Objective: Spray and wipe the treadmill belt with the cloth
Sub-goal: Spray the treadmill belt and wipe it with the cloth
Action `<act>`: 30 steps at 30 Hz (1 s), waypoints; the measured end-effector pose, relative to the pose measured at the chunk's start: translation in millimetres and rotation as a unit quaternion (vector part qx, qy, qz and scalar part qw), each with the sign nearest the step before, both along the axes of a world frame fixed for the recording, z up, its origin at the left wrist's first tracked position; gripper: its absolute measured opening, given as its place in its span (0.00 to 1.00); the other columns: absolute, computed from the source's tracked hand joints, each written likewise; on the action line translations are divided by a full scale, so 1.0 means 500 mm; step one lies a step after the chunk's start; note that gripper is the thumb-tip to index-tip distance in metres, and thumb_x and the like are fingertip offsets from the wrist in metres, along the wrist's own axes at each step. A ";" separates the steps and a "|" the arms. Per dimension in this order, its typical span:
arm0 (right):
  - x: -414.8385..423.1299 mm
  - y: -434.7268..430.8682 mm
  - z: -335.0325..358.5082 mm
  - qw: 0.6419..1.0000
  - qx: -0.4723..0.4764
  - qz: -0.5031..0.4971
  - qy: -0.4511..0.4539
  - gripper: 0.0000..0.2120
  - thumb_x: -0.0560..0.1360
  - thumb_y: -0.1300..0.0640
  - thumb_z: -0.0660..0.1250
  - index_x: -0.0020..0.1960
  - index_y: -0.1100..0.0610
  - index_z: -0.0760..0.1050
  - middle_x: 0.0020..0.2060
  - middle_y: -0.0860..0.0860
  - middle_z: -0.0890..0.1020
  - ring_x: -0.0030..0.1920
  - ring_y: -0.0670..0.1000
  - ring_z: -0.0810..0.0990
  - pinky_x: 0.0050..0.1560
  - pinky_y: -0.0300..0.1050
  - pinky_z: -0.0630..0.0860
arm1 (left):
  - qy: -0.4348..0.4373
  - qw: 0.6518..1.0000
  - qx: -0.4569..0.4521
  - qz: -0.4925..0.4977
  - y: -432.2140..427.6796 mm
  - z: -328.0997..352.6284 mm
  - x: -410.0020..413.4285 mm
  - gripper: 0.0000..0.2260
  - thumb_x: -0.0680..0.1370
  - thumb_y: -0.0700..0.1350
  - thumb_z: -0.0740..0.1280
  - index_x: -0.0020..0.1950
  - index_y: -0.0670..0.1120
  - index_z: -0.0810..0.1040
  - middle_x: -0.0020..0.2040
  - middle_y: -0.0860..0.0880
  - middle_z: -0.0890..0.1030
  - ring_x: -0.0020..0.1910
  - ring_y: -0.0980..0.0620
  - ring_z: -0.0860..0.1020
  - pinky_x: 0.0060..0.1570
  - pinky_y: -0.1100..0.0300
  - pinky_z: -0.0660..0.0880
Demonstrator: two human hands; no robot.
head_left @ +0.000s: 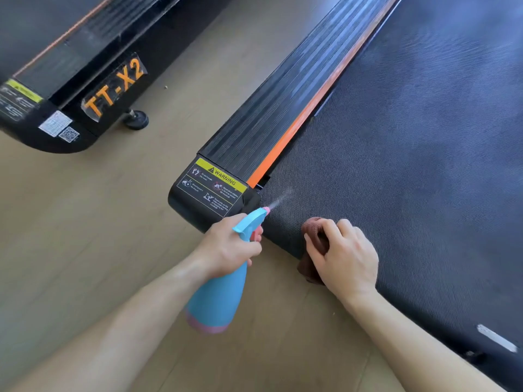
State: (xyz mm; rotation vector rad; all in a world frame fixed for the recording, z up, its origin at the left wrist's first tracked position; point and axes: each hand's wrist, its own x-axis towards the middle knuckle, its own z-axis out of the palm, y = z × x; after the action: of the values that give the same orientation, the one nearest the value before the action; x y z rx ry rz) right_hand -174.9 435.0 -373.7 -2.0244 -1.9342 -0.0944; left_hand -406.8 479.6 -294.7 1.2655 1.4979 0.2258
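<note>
Spraying step in hand: left hand [230,247] grips blue plastic spray bottle [218,290], mist leaving pink nozzle onto near left corner of dark textured treadmill belt [396,165]. Right hand [343,256] clutches bunched brown cloth [314,244] at belt's near edge. Next, likely: wipe cloth across wetted patch.

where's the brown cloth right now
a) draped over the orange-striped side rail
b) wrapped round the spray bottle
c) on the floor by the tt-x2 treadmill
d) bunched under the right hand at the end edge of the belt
d: the right hand grips the bunched brown cloth at the near end edge of the treadmill belt, apart from the blue spray bottle held in the left hand.
</note>
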 end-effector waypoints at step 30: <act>-0.078 0.294 0.023 0.996 -0.080 0.001 0.047 0.17 0.79 0.38 0.61 0.58 0.50 0.71 0.51 0.52 0.77 0.52 0.61 0.78 0.43 0.51 0.70 | -0.075 0.992 0.072 0.067 0.059 0.066 -0.030 0.20 0.75 0.34 0.65 0.60 0.54 0.82 0.54 0.47 0.83 0.34 0.51 0.79 0.37 0.67 0.78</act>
State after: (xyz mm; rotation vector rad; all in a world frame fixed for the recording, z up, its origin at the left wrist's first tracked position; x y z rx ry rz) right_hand -213.8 581.9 -362.1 -2.0858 -1.9416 0.1586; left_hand -421.9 508.8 -261.8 1.2329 1.4574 0.5138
